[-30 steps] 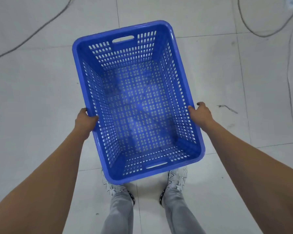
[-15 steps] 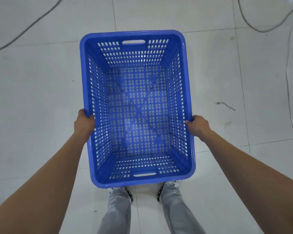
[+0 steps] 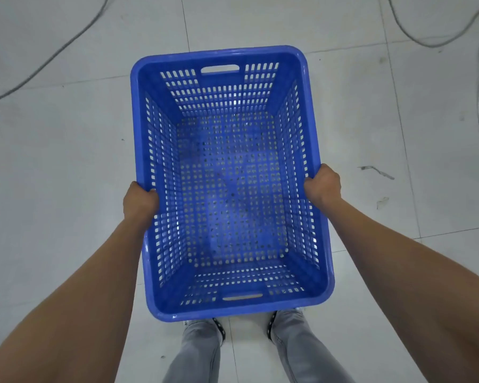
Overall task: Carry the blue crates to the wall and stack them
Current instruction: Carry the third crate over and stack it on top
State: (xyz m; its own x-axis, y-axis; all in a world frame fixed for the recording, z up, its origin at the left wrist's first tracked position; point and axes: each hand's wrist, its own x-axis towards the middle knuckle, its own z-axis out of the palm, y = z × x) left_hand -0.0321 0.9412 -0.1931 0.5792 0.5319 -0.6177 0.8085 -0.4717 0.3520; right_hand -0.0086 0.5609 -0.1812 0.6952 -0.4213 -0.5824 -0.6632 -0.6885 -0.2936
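Note:
A blue perforated crate (image 3: 219, 55) fills the middle of the head view, empty, with handle slots in its near and far short walls. It is held above the floor in front of my legs. My left hand (image 3: 139, 200) grips the rim of its left long side. My right hand (image 3: 323, 185) grips the rim of the right long side, a little farther forward. No wall and no other crate are in view.
The floor (image 3: 67, 175) is pale tile. A grey cable (image 3: 53, 55) runs across the far left, and more cables (image 3: 415, 40) loop at the far right. Small scraps of debris (image 3: 376, 171) lie right of the crate. My shoes and grey trousers (image 3: 199, 352) show below it.
The crate has turned from slanted left to nearly square with my body, now leaning slightly right. It has come closer over my feet, and both hands have kept their grip.

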